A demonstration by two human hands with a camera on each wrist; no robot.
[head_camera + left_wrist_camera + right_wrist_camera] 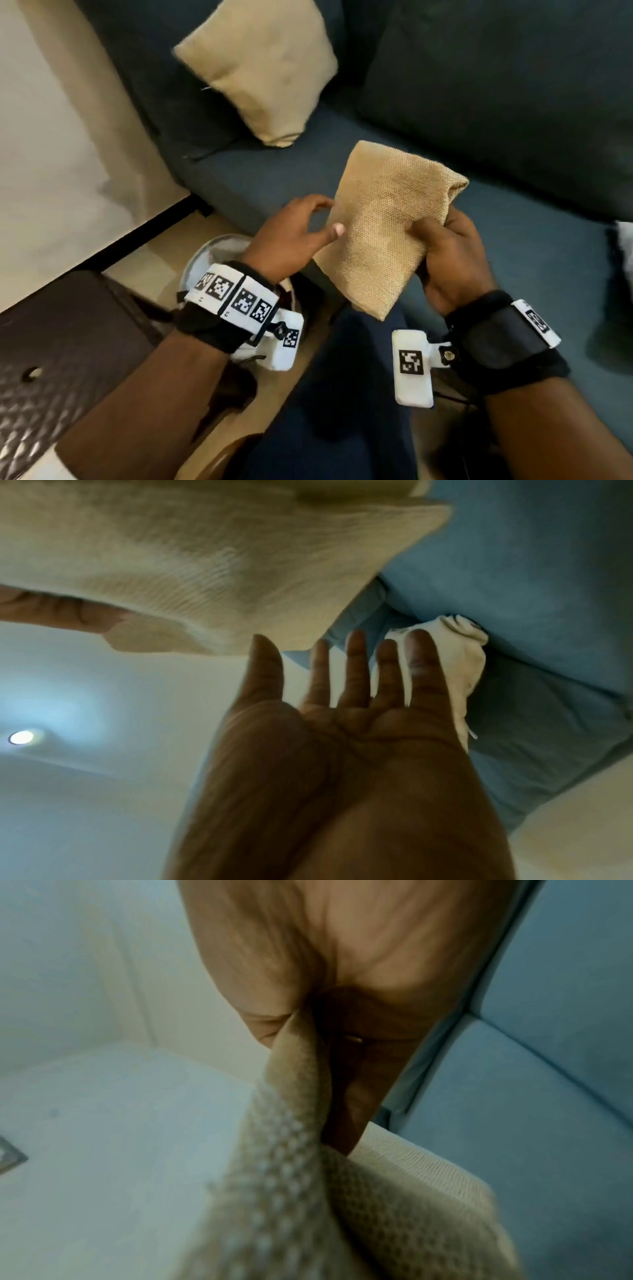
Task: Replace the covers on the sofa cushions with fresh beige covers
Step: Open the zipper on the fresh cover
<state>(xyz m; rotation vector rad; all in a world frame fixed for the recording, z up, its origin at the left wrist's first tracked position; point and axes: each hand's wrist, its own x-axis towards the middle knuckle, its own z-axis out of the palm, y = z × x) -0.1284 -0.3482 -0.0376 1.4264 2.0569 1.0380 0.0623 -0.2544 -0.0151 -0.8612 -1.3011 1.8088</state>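
Note:
A folded beige woven cover [383,240] hangs above the blue sofa seat [274,171]. My right hand [431,229] grips its right edge, thumb on the front and fingers behind. The right wrist view shows that hand [308,1020] pinching the cover [308,1177]. At the cover's left edge my left hand [330,216] is open, its thumb tip against the cloth. In the left wrist view its fingers [356,669] are straight, just below the cover [205,561]. A cushion in a beige cover [260,68] leans in the sofa's corner.
A white bin [212,250] stands on the floor under my left wrist, beside a dark brown table [51,342]. Crumpled white cloth [459,656] lies against the sofa back [531,561]. Something white [625,240] shows at the right edge of the seat.

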